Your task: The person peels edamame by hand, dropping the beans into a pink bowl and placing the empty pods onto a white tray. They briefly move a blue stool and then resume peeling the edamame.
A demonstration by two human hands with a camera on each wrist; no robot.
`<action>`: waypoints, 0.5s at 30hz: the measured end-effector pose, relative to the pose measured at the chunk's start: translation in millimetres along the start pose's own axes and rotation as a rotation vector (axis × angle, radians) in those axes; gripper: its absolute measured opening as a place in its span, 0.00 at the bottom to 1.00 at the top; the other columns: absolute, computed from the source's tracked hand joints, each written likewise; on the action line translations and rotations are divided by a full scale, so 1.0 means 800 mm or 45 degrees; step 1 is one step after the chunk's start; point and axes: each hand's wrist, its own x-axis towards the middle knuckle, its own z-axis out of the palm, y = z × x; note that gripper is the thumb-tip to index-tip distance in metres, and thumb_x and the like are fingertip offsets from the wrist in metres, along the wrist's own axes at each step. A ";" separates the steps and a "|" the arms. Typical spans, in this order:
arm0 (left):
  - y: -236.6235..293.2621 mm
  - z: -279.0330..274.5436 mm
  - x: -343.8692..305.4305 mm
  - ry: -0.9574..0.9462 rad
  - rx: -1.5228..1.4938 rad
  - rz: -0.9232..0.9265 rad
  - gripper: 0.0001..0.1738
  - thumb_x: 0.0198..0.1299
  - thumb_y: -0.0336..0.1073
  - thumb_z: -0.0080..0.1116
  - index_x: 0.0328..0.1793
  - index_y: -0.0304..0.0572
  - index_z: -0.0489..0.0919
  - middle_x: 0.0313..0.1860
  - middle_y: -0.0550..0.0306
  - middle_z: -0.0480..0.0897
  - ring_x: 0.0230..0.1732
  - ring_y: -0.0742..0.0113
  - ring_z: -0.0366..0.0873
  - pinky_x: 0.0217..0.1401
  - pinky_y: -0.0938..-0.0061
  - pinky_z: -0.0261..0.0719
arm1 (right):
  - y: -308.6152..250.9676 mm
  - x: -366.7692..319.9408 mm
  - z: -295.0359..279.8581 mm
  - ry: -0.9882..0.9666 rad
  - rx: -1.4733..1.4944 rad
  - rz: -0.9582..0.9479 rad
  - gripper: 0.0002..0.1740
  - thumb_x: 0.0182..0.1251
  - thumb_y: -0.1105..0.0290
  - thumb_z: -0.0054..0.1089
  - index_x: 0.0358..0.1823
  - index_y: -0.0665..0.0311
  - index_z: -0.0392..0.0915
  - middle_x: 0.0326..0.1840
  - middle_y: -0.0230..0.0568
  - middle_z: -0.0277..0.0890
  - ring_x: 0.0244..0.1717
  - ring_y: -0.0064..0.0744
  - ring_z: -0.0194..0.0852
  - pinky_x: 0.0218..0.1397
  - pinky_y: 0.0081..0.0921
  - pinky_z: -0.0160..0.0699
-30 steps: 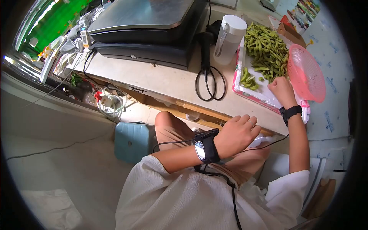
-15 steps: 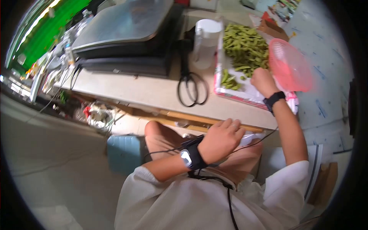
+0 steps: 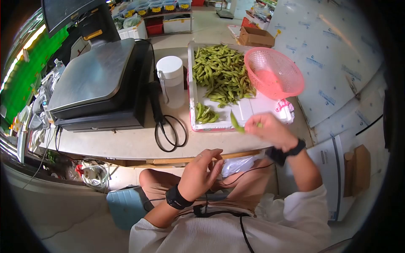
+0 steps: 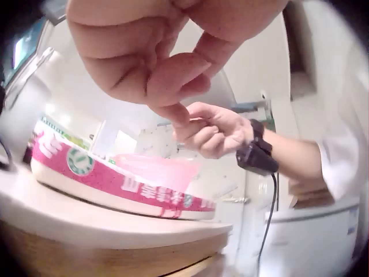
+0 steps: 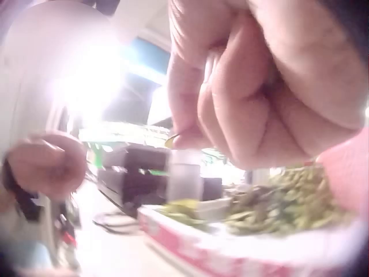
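My right hand (image 3: 272,130) pinches a green soybean pod (image 3: 235,121), held up over the front edge of a white foam tray (image 3: 253,107) with pink sides. A large heap of soybean pods (image 3: 221,71) covers the back of that tray. Toward its front left corner lies a smaller pile of pods (image 3: 205,114). My left hand (image 3: 197,175) hovers above the lap in front of the table edge, fingers loosely bent and nothing visible in them. In the left wrist view the right hand (image 4: 207,131) appears behind the left fingers (image 4: 173,75).
A pink colander (image 3: 293,82) sits on the tray's right side. Left of the tray stand a white-lidded bottle (image 3: 171,80), a black handheld scanner (image 3: 155,103) with looped cable, and a metal-topped scale (image 3: 95,76). A clear plastic bag (image 3: 237,165) lies below the table edge.
My right hand has come up from the tray and toward me, now with a pod in its fingers. The left hand has turned, thumb side up. The head view has swung right and up.
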 end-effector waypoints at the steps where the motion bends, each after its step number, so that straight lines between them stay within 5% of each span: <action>1: -0.002 0.005 0.000 -0.006 0.004 -0.001 0.14 0.61 0.29 0.58 0.52 0.37 0.76 0.41 0.56 0.80 0.37 0.66 0.78 0.39 0.76 0.75 | -0.005 -0.024 0.016 -0.050 0.130 0.089 0.09 0.65 0.69 0.59 0.36 0.68 0.79 0.29 0.24 0.76 0.32 0.14 0.70 0.37 0.15 0.71; 4: -0.018 0.034 -0.004 -0.058 -0.875 -0.009 0.16 0.69 0.34 0.51 0.59 0.35 0.73 0.51 0.59 0.76 0.50 0.74 0.72 0.51 0.79 0.72 | 0.024 -0.072 0.061 -0.183 0.409 0.127 0.10 0.67 0.68 0.60 0.41 0.68 0.79 0.34 0.27 0.77 0.35 0.13 0.69 0.40 0.14 0.71; 5: -0.028 0.035 -0.002 -0.125 -0.697 0.183 0.15 0.70 0.33 0.49 0.60 0.35 0.72 0.55 0.58 0.74 0.54 0.74 0.70 0.54 0.79 0.71 | 0.028 -0.084 0.071 -0.223 0.449 0.225 0.10 0.67 0.68 0.60 0.42 0.69 0.79 0.35 0.27 0.77 0.36 0.13 0.69 0.40 0.14 0.71; 7: -0.031 0.051 -0.015 -0.160 -0.901 0.032 0.15 0.70 0.32 0.49 0.59 0.37 0.71 0.56 0.58 0.72 0.54 0.73 0.70 0.56 0.79 0.69 | 0.059 -0.095 0.093 -0.110 0.361 -0.059 0.12 0.66 0.69 0.60 0.45 0.71 0.79 0.36 0.29 0.78 0.38 0.14 0.71 0.42 0.14 0.72; 9: -0.032 0.060 -0.019 -0.302 -1.318 -0.095 0.13 0.69 0.32 0.50 0.58 0.37 0.71 0.55 0.59 0.72 0.53 0.74 0.70 0.56 0.79 0.69 | 0.081 -0.102 0.109 -0.019 0.549 -0.055 0.14 0.66 0.69 0.60 0.47 0.72 0.79 0.37 0.30 0.79 0.39 0.15 0.73 0.42 0.15 0.73; 11: -0.043 0.068 -0.026 -0.317 -1.368 -0.166 0.12 0.68 0.29 0.52 0.56 0.37 0.71 0.51 0.61 0.72 0.51 0.76 0.69 0.56 0.79 0.69 | 0.084 -0.108 0.116 0.117 0.472 -0.010 0.13 0.64 0.71 0.61 0.46 0.73 0.80 0.34 0.31 0.80 0.35 0.14 0.73 0.39 0.14 0.72; 15: -0.049 0.073 -0.039 -0.125 -0.730 -0.157 0.14 0.64 0.30 0.58 0.54 0.35 0.74 0.47 0.58 0.76 0.47 0.72 0.75 0.51 0.78 0.73 | 0.108 -0.118 0.129 0.241 0.322 -0.141 0.09 0.63 0.74 0.62 0.41 0.72 0.80 0.27 0.28 0.76 0.28 0.12 0.68 0.31 0.12 0.67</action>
